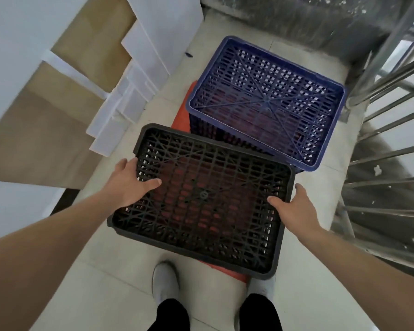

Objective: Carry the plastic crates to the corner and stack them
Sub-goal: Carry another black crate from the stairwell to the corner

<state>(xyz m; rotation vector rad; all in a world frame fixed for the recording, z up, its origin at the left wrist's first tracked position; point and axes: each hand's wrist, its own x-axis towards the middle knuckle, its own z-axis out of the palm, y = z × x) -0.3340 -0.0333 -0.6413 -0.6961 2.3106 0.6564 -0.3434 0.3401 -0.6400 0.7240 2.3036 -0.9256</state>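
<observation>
Just in front of the blue crate (265, 101), on the viewer's side, a black crate (201, 197) is held between two bare hands above a pale tiled floor (120, 283). Its far corner comes very close to the blue crate's near edge; whether they touch cannot be told.

The left hand (129, 182) grips the black crate's left rim, with the thumb lying inward over the lattice. The right hand (294, 206) grips the right rim, thumb on top and fingers dropping down the outer wall, out of sight. Both hands are clamped on this crate.

A red-orange plastic piece (182, 115) glows through both lattices and shows between the two crates. It may be another crate lying underneath them.

White boards (134, 91) lean to the left of the blue crate, and a steel stair railing (380, 91) runs to its right. A grey shoe (164, 280) shows nearer the viewer than the black crate.

The black crate is all open plastic mesh and seems to hold nothing, so it should be light and stiff, with a little twist at most. Its smooth rim could slip in the hands. The two short sides, where the hands are now, look like the best hold because they keep it level. Lining its corners up with the crate below is probably the fiddly part of stacking.
</observation>
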